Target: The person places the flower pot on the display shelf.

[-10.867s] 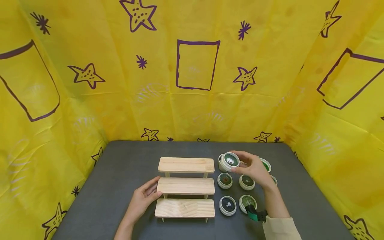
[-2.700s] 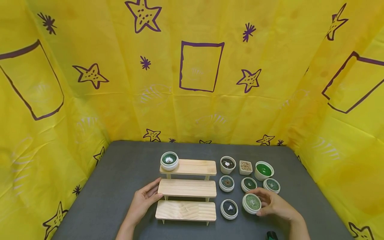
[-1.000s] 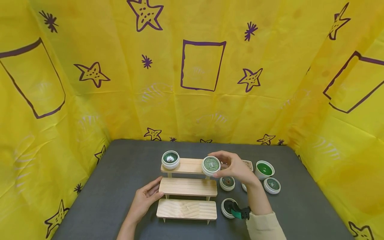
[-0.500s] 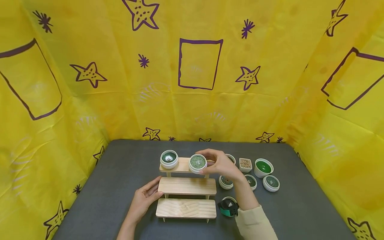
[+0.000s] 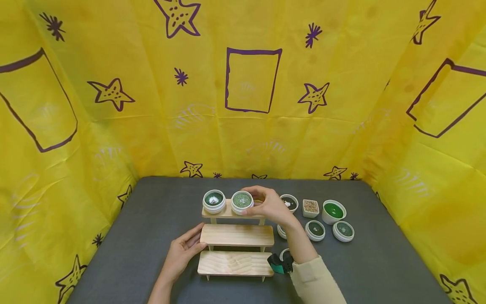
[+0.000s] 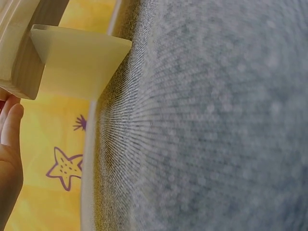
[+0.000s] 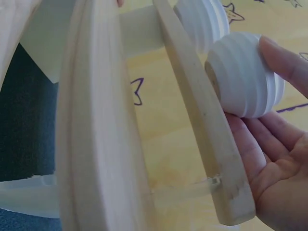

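A three-tier wooden display stand (image 5: 237, 235) stands on the grey table. My left hand (image 5: 183, 253) holds the left end of its middle tier, thumb at the front corner and fingers at the back. My right hand (image 5: 267, 206) grips a small white ribbed pot (image 7: 243, 77) by its side, thumb and fingers around it. Speckled green fills that pot, which sits at the top tier, its base at the plank. Just left of it, a second white pot (image 5: 214, 202) with a dark green filling and a white patch stands on the same tier.
Right of the stand are more white pots, including one with bright green filling (image 5: 334, 211), a dark green one (image 5: 315, 230) and a grey-green one (image 5: 343, 231). A square dish of grains (image 5: 310, 207) is among them. My right forearm partly covers two pots. Yellow cloth (image 5: 243, 139) surrounds the table.
My right hand took the speckled green pot from the table's right side and carried it left to the top tier, beside the pot placed there earlier. My left hand kept its hold.
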